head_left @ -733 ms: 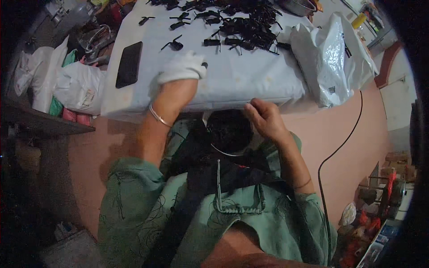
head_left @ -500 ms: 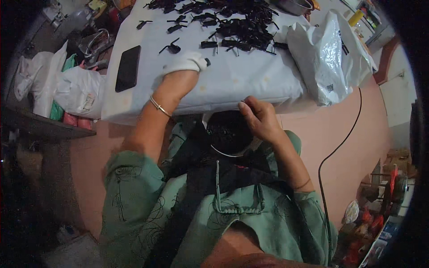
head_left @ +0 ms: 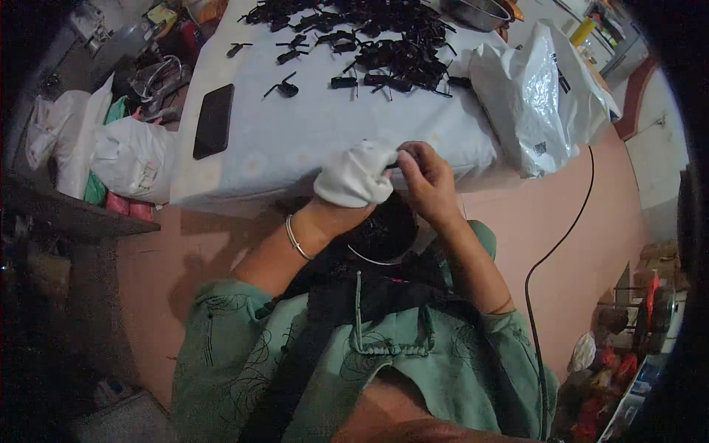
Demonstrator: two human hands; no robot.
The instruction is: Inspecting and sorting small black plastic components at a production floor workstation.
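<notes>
My left hand (head_left: 354, 176), in a white glove, is closed above the lap by the table's near edge. My bare right hand (head_left: 428, 177) meets it there in a pinch. Between their fingertips shows the end of a small black part (head_left: 392, 165); the rest of it is hidden by the fingers. Just below the hands is a round container with a pale rim (head_left: 369, 258), dark inside, partly covered by my left wrist. Farther off on the table lies a pile of small black plastic parts with thin arms (head_left: 399, 55), a few of them lying apart toward the left.
A white cloth covers the table (head_left: 273, 140). On its left side lies a black phone (head_left: 214, 122). A white plastic bag (head_left: 521, 103) stands at the right edge, with a metal bowl (head_left: 476, 11) behind. Filled bags (head_left: 133, 159) sit on a left shelf; a black cable (head_left: 550, 255) hangs at right.
My left hand has come back from the tabletop, moving right and nearer, to meet my right hand. The right hand has stayed almost in place, its fingers now pinching at the black part.
</notes>
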